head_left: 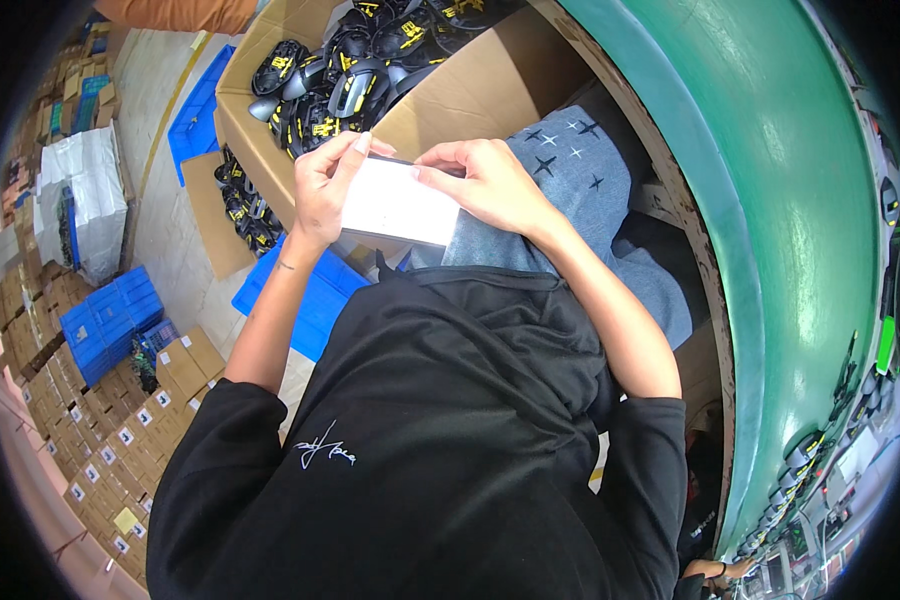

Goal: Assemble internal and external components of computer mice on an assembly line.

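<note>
Phone (398,205), upper centre of the frame, already lit and gripped by the left hand (322,190) at its left edge and the right hand (495,185) at its upper right corner; its washed-out face does not show what remains. Beyond, black-and-yellow parts (358,85) lie untouched in a carton (470,100), top centre.

Smartphone (400,204): flat and rectangular, it is lying sideways between your left hand (322,188) and your right hand (492,182).
Screen: it is glowing plain white toward you, any detail washing out in the glare.
Rim: dark and thin, it is showing along the long sides.
Pose: its long sides are sloping slightly down rightward.
</note>
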{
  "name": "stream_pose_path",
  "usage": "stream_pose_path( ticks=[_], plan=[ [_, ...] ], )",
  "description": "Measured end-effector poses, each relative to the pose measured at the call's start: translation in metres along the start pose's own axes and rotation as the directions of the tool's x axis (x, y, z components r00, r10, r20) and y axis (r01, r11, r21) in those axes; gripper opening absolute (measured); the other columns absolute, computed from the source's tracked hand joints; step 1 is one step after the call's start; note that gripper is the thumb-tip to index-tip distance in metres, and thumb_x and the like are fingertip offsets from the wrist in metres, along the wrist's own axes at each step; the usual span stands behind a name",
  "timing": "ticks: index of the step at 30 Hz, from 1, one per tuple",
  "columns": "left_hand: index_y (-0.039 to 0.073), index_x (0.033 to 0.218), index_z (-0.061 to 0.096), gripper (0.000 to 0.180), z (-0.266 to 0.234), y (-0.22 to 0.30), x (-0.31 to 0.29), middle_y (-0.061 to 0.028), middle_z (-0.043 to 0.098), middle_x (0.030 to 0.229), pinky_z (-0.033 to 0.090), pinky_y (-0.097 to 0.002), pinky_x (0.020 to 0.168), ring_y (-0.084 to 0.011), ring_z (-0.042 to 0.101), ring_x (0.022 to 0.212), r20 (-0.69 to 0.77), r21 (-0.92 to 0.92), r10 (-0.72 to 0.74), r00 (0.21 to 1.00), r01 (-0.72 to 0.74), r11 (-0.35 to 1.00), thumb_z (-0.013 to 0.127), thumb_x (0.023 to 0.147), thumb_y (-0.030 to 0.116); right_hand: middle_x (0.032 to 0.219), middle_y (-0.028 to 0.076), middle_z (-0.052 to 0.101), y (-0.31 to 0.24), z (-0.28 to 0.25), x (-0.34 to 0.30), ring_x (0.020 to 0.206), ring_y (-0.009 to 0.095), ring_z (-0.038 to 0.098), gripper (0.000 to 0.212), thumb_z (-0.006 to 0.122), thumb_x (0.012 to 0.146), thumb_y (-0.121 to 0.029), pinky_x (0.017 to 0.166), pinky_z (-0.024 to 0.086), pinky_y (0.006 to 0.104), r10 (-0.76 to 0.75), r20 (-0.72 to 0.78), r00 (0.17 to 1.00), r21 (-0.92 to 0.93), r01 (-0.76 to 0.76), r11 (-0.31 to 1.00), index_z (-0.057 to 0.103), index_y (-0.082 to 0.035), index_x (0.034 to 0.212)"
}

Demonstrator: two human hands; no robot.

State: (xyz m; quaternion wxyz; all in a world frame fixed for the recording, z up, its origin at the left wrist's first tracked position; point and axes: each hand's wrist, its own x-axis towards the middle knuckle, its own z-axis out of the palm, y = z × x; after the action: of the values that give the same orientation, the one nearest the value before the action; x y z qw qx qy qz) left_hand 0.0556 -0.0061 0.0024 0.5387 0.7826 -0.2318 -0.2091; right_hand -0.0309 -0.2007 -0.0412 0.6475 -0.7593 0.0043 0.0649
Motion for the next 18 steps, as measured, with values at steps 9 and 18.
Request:
stream_pose_path(
  ticks=[9, 18],
  plan=[
    [-0.003, 0.093, 0.068, 0.028, 0.0010, 0.0040, 0.0014, -0.0033, 0.068, 0.085, 0.047, -0.0208, 0.065, -0.0054, 0.059, 0.073, 0.005, -0.006, -0.038, 0.999, 0.038, 0.999, 0.051, 0.100, 0.018, 0.090, 0.017, 0.072, 0.0037, 0.0006, 0.0004, 0.081, 0.024, 0.070, 0.034, 0.063, 0.088, -0.028, 0.074, 0.053, 0.0334, -0.031, -0.017, 0.999, -0.011, 0.031, 0.999, 0.069, 0.002, 0.104],
    [-0.002, 0.091, 0.069, 0.028, 0.0016, 0.0006, 0.0041, -0.0022, 0.067, 0.082, 0.045, -0.0206, 0.063, -0.0044, 0.058, 0.071, 0.004, 0.024, -0.076, 0.997, 0.076, 0.997, 0.052, 0.099, 0.018, 0.091, 0.017, 0.072, 0.0052, 0.0010, 0.0010, 0.082, 0.026, 0.070, 0.034, 0.063, 0.087, -0.027, 0.074, 0.053, 0.0338, -0.038, -0.024, 0.999, -0.026, 0.037, 0.999, 0.069, 0.002, 0.104]
  ],
)
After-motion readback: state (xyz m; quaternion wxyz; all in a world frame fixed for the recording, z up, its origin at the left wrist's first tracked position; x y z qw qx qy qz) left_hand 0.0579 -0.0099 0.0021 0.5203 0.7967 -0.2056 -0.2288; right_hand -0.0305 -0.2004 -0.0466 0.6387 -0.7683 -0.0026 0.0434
